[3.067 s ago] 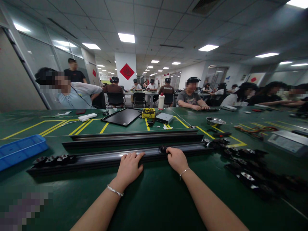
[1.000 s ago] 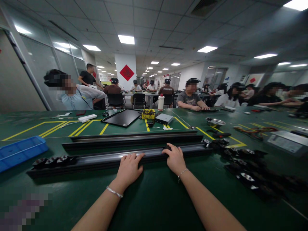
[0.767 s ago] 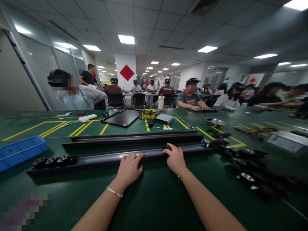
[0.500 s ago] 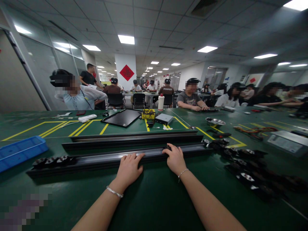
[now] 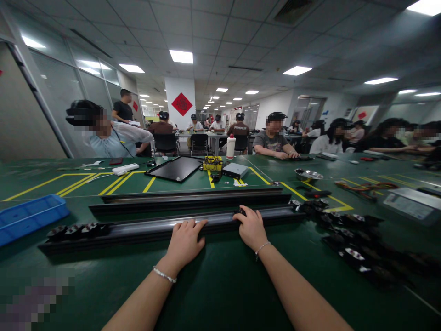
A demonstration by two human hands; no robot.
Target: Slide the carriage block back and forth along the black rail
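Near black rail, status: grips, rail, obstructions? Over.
Left grip on near black rail. Right grip at small black part over it. Possible obstruction: black-and-silver parts, rail's left end.

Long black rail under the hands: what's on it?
On the black rail, dark parts sit in a row toward the left end. The left hand touches near the middle; the right hand partly hides a small dark piece. The surface beneath both hands is covered.

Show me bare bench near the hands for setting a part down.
Best: green tabletop between left forearm and right forearm, nearer than the near rail. Also bare: between right forearm and the black parts pile. Crowded: off the near rail's right end, where that pile begins. Tight: strip between near rail and far rail.
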